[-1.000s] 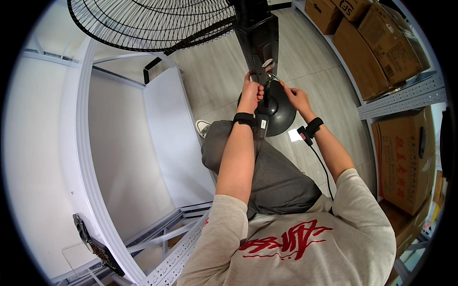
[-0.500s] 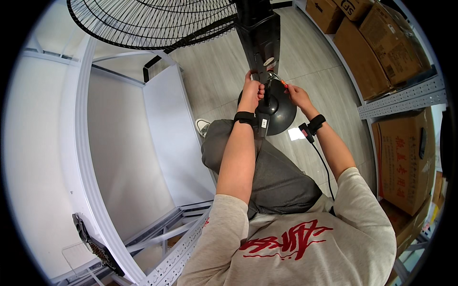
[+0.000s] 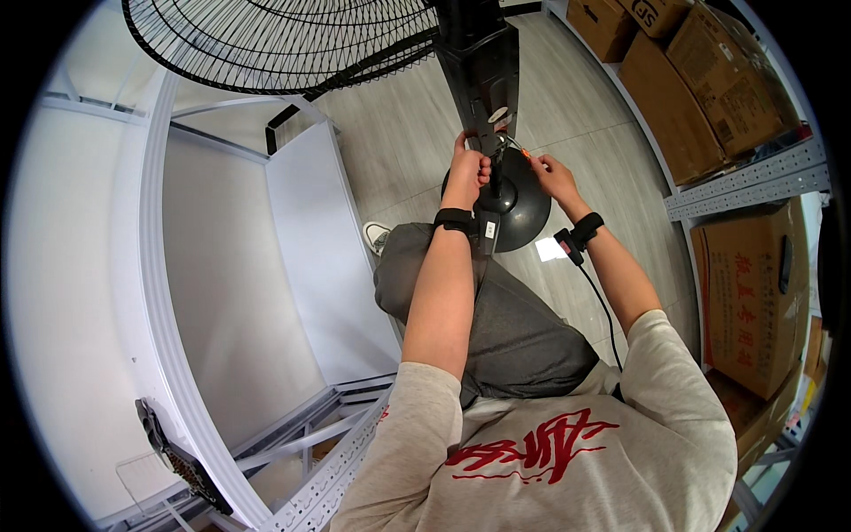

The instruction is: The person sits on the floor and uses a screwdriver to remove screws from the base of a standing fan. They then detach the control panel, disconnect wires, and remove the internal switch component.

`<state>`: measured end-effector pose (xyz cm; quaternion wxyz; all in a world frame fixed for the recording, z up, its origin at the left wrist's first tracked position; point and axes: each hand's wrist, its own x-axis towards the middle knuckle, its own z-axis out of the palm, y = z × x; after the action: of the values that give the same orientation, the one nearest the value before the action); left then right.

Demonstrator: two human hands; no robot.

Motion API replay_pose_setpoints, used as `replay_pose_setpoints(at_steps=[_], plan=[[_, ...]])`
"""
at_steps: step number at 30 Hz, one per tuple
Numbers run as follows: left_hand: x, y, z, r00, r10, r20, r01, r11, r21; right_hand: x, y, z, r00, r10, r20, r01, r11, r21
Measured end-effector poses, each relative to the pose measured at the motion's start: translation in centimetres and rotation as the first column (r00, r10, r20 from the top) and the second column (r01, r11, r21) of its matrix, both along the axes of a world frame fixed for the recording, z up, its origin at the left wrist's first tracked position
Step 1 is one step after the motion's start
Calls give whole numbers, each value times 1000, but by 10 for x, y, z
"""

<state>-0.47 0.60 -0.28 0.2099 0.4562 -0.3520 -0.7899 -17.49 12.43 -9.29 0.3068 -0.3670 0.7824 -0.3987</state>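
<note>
A black standing fan is in front of me, its wire cage (image 3: 284, 40) at the upper left and its round dark base (image 3: 523, 213) on the floor. My left hand (image 3: 467, 171) is closed at the lower edge of the fan's black column housing (image 3: 483, 84), thumb up against it; what its curled fingers hold is hidden. On the other side, my right hand (image 3: 554, 176) pinches a small tool with an orange-red handle (image 3: 527, 154). Its thin metallic end points toward the housing's lower opening, where a few wires (image 3: 503, 140) show. The tool's exact kind is too small to tell.
Cardboard boxes (image 3: 674, 106) fill the metal shelving (image 3: 753, 182) on the right. A white shelf frame (image 3: 164, 266) stands close on the left. From the device at my right wrist, a black cable (image 3: 605, 306) runs down to my lap. My legs (image 3: 505, 328) are bent below the fan.
Both hands keep almost the same places at the fan. The fan's cage and column have shifted very slightly in the picture.
</note>
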Motion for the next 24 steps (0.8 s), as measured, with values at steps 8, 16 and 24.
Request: replay_pose_setpoints(at_steps=[8, 16, 24], plan=[[-4, 7, 11, 1000, 10, 27, -10, 1000, -19, -3, 3, 12, 995, -7, 96, 3, 999, 42], [1, 6, 1, 1000, 6, -1, -6, 999, -33, 7, 10, 7, 999, -19, -51, 15, 996, -84], [2, 2, -15, 992, 105, 66, -107, 994, 25, 13, 30, 20, 999, -35, 39, 36, 999, -25]])
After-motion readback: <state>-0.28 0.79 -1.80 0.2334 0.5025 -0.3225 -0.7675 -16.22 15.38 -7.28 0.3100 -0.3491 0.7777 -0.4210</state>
